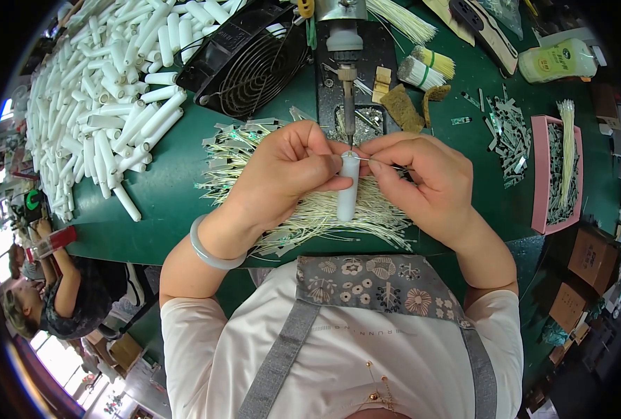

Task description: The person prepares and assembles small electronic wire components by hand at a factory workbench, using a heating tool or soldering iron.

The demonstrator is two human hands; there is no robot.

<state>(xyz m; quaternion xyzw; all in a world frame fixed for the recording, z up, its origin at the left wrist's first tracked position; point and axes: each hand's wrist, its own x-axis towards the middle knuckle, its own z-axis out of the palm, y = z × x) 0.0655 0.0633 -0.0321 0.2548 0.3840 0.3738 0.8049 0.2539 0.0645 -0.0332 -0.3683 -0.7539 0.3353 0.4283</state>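
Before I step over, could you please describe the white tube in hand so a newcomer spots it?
On the green table, find the upright metal tool at top centre. Just below its tip in the picture is the white tube, gripped by the left hand. Unlike the tubes heaped at upper left, it is alone over pale wires.

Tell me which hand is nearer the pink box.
Right. The right hand is left of the pink box, beside the white tube; the left hand is farther left, holding that tube.
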